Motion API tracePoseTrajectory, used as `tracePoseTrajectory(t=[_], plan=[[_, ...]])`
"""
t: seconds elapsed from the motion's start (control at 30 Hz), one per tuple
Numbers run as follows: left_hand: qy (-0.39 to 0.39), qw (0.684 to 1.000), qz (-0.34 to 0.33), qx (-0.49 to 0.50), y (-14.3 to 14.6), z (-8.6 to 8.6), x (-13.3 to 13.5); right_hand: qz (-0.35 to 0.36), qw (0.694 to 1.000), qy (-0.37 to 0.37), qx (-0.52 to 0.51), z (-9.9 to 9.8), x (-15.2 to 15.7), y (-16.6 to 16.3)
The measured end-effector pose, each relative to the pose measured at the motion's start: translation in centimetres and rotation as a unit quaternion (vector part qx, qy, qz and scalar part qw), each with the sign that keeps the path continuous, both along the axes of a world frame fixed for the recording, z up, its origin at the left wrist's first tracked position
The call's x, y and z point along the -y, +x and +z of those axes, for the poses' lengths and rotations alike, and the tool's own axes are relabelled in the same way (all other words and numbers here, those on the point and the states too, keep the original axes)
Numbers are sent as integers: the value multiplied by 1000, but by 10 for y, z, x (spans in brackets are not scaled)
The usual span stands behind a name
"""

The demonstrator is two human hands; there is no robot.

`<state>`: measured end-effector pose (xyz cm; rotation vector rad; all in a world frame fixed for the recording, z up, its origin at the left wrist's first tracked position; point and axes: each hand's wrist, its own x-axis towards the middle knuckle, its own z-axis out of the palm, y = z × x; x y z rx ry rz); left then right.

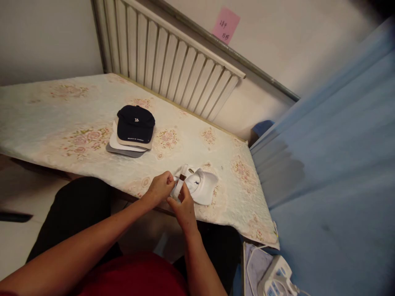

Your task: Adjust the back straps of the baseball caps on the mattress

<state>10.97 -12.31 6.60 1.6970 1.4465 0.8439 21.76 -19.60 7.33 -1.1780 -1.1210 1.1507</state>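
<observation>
A white baseball cap (207, 187) with a small dark emblem lies on the bed's front edge, its brim pointing right. Its back strap (178, 188), which carries a brown piece, stands up between my hands. My right hand (185, 207) is closed on the strap from below, thumb and fingers pinching it. My left hand (160, 187) is closed just left of the strap, fingertips pressed at its side; the bit they pinch is mostly hidden. Further back on the left sits a stack of caps, a navy cap (135, 125) on top, with beige, white and grey brims under it.
A flowered cover (182, 135) spreads over the bed. Behind it stand a white radiator (173, 61) and a wall with a pink note (226, 24). A blue curtain (333, 172) hangs at the right. A white power strip (277, 277) with cables lies at the lower right.
</observation>
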Motion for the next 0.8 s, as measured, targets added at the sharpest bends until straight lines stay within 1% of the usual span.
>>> tracePoseTrajectory(t=[0.1, 0.2, 0.3, 0.37, 0.43, 0.5, 0.63, 0.73, 0.8], plan=[[-4, 999, -17, 34, 5, 1, 0, -41, 999, -9, 23, -4, -3, 2], [-23, 996, -27, 79, 3, -1, 0, -70, 996, -46, -4, -13, -11, 5], [-38, 993, -20, 108, -5, -8, 3, -83, 992, -79, -46, -22, -17, 6], [-50, 993, -14, 105, -11, -17, 6, -72, 992, -79, -71, -24, -19, 6], [-78, 992, -11, 98, -16, -29, 10, -40, 990, -74, -111, -22, -20, 5], [-102, 990, -12, 95, -19, -43, 12, -31, 981, -79, -172, -17, -22, 6], [-108, 991, 6, 82, -18, -66, 15, -88, 953, -93, -274, -2, -35, 15], [-132, 988, 15, 74, -13, -74, 23, -108, 942, -111, -297, 5, -51, 19], [-122, 988, 2, 95, -8, -77, 34, -107, 940, -126, -298, 4, -61, 16]])
